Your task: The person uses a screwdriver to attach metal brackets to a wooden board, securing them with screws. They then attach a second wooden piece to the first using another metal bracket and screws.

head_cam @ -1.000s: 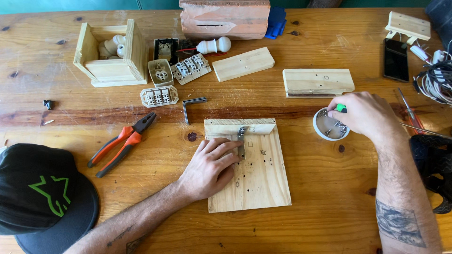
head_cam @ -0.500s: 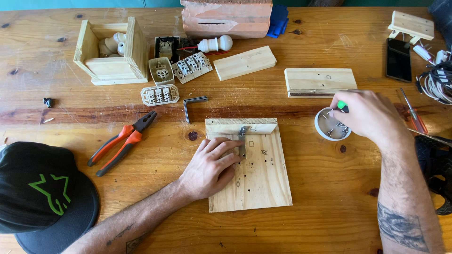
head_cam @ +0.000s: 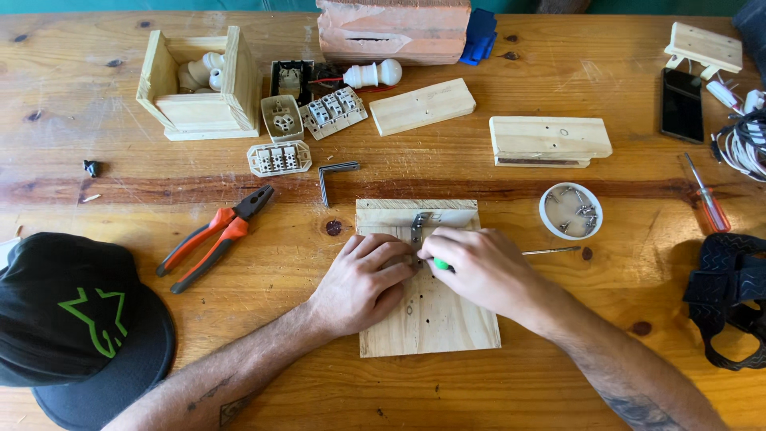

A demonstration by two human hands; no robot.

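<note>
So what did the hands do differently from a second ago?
The right hand left the small white dish of screws and moved over to the wooden board, joining the left hand by the metal bracket. It holds a green-handled screwdriver. The left hand, pliers and cap stayed put.

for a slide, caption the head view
Both hands, left hand and right hand, meet over a metal bracket on a wooden board.

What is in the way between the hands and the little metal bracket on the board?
Nothing visible. The left hand and the right hand meet right at the lower end of the metal bracket on the wooden board. The right hand also holds a green-handled screwdriver. Whether fingers touch the bracket cannot be told.
</note>
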